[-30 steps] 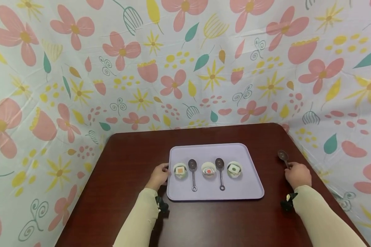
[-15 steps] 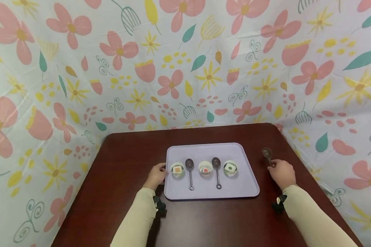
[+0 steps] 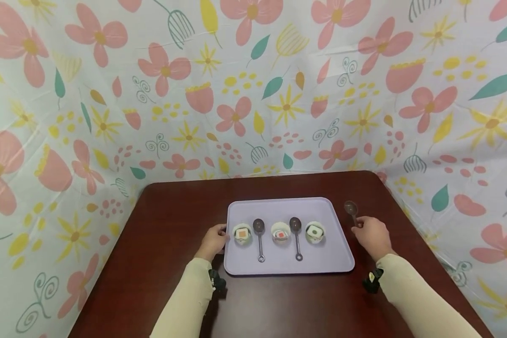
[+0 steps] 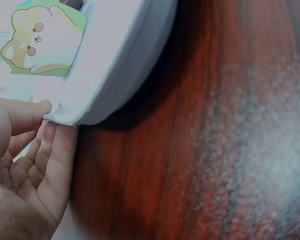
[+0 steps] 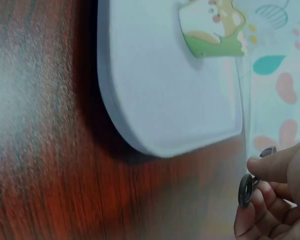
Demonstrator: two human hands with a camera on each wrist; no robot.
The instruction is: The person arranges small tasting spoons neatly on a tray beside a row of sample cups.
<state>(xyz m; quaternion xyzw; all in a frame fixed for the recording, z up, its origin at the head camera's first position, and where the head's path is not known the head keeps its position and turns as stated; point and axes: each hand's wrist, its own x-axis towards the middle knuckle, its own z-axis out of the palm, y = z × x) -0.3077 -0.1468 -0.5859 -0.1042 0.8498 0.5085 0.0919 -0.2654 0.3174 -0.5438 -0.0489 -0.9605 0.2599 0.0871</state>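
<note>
My left hand (image 3: 212, 242) pinches the left rim of a pale lilac tray (image 3: 287, 267), thumb on top and fingers beneath, as the left wrist view shows. My right hand (image 3: 372, 238) holds a dark grey spoon (image 3: 350, 208) by its handle, just right of the tray, bowl pointing away from me. In the right wrist view the handle's ring end (image 5: 245, 190) pokes out between thumb and fingers. Three small cups stand in a row on the tray: one with an orange-marked white block (image 3: 242, 233), one with a red-marked block (image 3: 280, 234), one with a green-marked block (image 3: 315, 231).
Two more dark spoons lie between the cups, a left spoon (image 3: 259, 227) and a right spoon (image 3: 295, 226). A dark red-brown wooden table (image 3: 279, 305) carries the tray. Floral fabric (image 3: 236, 94) hangs behind and along both sides. The left wrist view shows an animal-printed cup (image 4: 50, 40).
My right hand has moved left with the spoon, closer to the tray's right edge. The left hand keeps its grip on the rim, and the view has shifted slightly.
</note>
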